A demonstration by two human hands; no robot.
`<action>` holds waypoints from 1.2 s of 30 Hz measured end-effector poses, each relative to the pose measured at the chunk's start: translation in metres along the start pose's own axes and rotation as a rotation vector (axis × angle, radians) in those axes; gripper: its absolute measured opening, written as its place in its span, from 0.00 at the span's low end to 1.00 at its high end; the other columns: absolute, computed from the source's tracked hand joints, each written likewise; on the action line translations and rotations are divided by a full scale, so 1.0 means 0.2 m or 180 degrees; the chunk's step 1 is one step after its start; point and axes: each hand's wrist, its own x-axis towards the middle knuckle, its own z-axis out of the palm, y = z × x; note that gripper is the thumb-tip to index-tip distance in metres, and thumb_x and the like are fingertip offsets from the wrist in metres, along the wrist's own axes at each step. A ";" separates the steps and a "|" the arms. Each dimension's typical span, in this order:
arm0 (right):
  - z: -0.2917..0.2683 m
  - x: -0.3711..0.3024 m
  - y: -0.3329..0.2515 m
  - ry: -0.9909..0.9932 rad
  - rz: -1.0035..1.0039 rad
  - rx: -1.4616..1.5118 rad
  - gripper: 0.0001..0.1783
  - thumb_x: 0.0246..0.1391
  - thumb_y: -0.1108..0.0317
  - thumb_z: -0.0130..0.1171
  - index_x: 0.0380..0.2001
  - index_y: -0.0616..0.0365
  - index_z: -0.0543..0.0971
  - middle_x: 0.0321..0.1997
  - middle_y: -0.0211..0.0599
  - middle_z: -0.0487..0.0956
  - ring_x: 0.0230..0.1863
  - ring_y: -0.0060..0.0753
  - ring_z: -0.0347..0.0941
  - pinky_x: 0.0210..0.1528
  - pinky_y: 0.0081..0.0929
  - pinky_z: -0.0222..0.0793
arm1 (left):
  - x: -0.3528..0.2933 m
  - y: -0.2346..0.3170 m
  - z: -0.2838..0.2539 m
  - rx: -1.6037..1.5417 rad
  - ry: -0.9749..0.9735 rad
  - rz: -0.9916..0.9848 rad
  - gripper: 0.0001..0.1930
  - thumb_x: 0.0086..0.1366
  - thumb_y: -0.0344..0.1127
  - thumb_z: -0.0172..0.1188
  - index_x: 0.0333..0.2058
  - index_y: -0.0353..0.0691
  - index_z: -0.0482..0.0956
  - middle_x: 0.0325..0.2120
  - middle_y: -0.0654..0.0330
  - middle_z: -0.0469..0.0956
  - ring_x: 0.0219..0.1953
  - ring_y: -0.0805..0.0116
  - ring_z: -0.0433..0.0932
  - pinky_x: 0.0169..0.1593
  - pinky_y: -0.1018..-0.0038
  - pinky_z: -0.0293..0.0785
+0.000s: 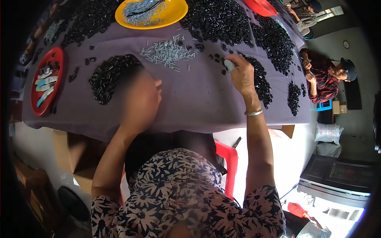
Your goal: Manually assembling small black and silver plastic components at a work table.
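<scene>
My right hand (243, 75) is over the right of the purple cloth, finger and thumb pinched together and a pale cover on one fingertip. Whether a small piece is between them I cannot make out. A few loose black pieces (217, 58) lie just left of those fingertips, and a pile of short black tubular pieces (260, 81) is beside the hand on its right. My left hand (139, 101) is beside another black pile (113, 77); a blur covers most of it, hiding what it holds. Between the hands, farther back, lies a heap of thin silvery pins (168, 53).
A red tray (47, 101) with blue-and-white tools stands at the left. At the back, a yellow plate (174, 20) holds more pins, beside large black piles (216, 20) and a red bowl (262, 7). A person (329, 75) works at the right edge. A red stool (228, 166) is below.
</scene>
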 end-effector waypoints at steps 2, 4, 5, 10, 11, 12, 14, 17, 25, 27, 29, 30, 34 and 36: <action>0.02 0.05 0.00 -0.0369 -0.0008 -0.0074 0.09 0.52 0.76 0.63 0.38 0.59 0.81 0.32 0.37 0.81 0.30 0.33 0.77 0.35 0.27 0.72 | -0.01 -0.01 0.01 -0.0212 -0.0214 -0.0145 0.14 0.50 0.22 0.64 0.38 0.38 0.79 0.34 0.57 0.72 0.34 0.56 0.75 0.36 0.64 0.73; 0.03 0.09 -0.01 -0.0500 -0.0125 -0.0135 0.09 0.52 0.74 0.64 0.38 0.59 0.81 0.34 0.39 0.81 0.33 0.40 0.79 0.36 0.32 0.74 | 0.00 -0.02 0.01 -0.0383 -0.0302 -0.0377 0.11 0.52 0.23 0.64 0.36 0.37 0.79 0.32 0.56 0.72 0.33 0.56 0.76 0.35 0.64 0.73; 0.03 0.10 -0.02 -0.0672 -0.0286 -0.0521 0.08 0.51 0.73 0.64 0.37 0.58 0.81 0.34 0.40 0.81 0.34 0.44 0.78 0.37 0.36 0.74 | 0.00 -0.02 0.00 -0.0367 -0.0293 -0.0378 0.11 0.52 0.23 0.64 0.36 0.37 0.79 0.32 0.56 0.72 0.33 0.56 0.76 0.35 0.64 0.73; 0.06 0.12 0.04 -0.0896 -0.0482 -0.1159 0.08 0.47 0.71 0.64 0.34 0.57 0.82 0.34 0.44 0.80 0.35 0.51 0.77 0.39 0.45 0.73 | 0.02 -0.02 0.00 -0.0230 -0.0209 -0.0011 0.09 0.54 0.21 0.64 0.36 0.35 0.79 0.30 0.57 0.73 0.30 0.58 0.76 0.32 0.68 0.72; 0.05 0.12 -0.01 -0.1028 -0.0526 -0.1205 0.07 0.46 0.72 0.64 0.32 0.58 0.81 0.32 0.43 0.80 0.34 0.50 0.77 0.38 0.44 0.73 | 0.01 -0.03 0.00 -0.0220 -0.0197 -0.0014 0.09 0.54 0.21 0.64 0.36 0.35 0.79 0.30 0.57 0.73 0.30 0.58 0.76 0.32 0.68 0.72; 0.04 0.11 -0.05 -0.1159 -0.0569 -0.1253 0.07 0.45 0.73 0.63 0.30 0.58 0.80 0.31 0.43 0.79 0.33 0.50 0.77 0.37 0.42 0.72 | 0.01 -0.03 0.00 -0.0183 -0.0233 -0.0042 0.09 0.54 0.22 0.64 0.36 0.36 0.79 0.30 0.57 0.73 0.30 0.58 0.76 0.32 0.68 0.72; 0.02 0.08 -0.13 -0.1391 -0.0564 -0.0926 0.05 0.44 0.74 0.62 0.29 0.59 0.79 0.29 0.43 0.79 0.32 0.50 0.76 0.36 0.41 0.72 | 0.00 -0.04 0.00 -0.0140 -0.0261 -0.0066 0.09 0.55 0.22 0.64 0.36 0.36 0.79 0.30 0.57 0.73 0.30 0.58 0.76 0.32 0.68 0.72; 0.02 0.02 -0.19 -0.1445 -0.0808 -0.0648 0.04 0.43 0.75 0.60 0.26 0.60 0.77 0.27 0.43 0.78 0.30 0.49 0.76 0.33 0.39 0.71 | 0.00 -0.04 0.00 -0.0158 -0.0306 -0.0011 0.09 0.55 0.22 0.64 0.35 0.36 0.79 0.29 0.58 0.73 0.29 0.59 0.76 0.32 0.68 0.72; 0.16 -0.15 -0.51 -0.1238 -0.0640 0.0739 0.07 0.43 0.80 0.60 0.29 0.61 0.76 0.25 0.43 0.77 0.27 0.45 0.77 0.30 0.35 0.72 | 0.01 0.02 -0.03 -0.1195 -0.0420 -0.0234 0.17 0.52 0.25 0.67 0.42 0.36 0.79 0.35 0.54 0.77 0.38 0.58 0.79 0.42 0.69 0.76; 0.21 -0.17 -0.55 -0.1312 -0.0708 0.0849 0.08 0.44 0.80 0.60 0.31 0.62 0.76 0.26 0.44 0.77 0.28 0.46 0.77 0.31 0.35 0.72 | 0.04 0.02 -0.05 -0.1275 -0.0500 -0.0136 0.19 0.52 0.24 0.67 0.45 0.35 0.78 0.36 0.54 0.77 0.38 0.59 0.80 0.43 0.69 0.76; 0.25 -0.18 -0.57 -0.1205 -0.0930 0.0908 0.09 0.45 0.81 0.60 0.33 0.62 0.76 0.31 0.45 0.78 0.32 0.51 0.77 0.34 0.38 0.73 | 0.04 0.00 -0.05 -0.1341 -0.0565 -0.0057 0.21 0.52 0.24 0.67 0.47 0.34 0.76 0.37 0.54 0.78 0.39 0.61 0.80 0.43 0.70 0.76; 0.25 -0.18 -0.58 -0.1214 -0.0944 0.0916 0.09 0.45 0.81 0.60 0.33 0.62 0.76 0.31 0.45 0.78 0.32 0.51 0.77 0.34 0.38 0.73 | 0.03 -0.01 -0.04 -0.1434 -0.0586 -0.0061 0.23 0.52 0.23 0.67 0.49 0.35 0.75 0.36 0.56 0.77 0.38 0.63 0.79 0.44 0.72 0.75; 0.25 -0.19 -0.62 -0.1261 -0.0981 0.0900 0.11 0.47 0.81 0.60 0.36 0.61 0.77 0.35 0.47 0.77 0.36 0.55 0.76 0.37 0.39 0.72 | 0.01 -0.03 -0.02 -0.1433 -0.0733 -0.0125 0.26 0.51 0.23 0.67 0.51 0.35 0.74 0.36 0.57 0.77 0.38 0.65 0.78 0.45 0.73 0.75; 0.26 -0.20 -0.63 -0.1305 -0.0964 0.0942 0.10 0.47 0.81 0.60 0.36 0.61 0.78 0.35 0.47 0.77 0.36 0.55 0.76 0.37 0.39 0.72 | 0.00 -0.04 -0.02 -0.1384 -0.0788 -0.0166 0.27 0.50 0.23 0.68 0.51 0.35 0.74 0.36 0.58 0.78 0.37 0.65 0.78 0.45 0.72 0.74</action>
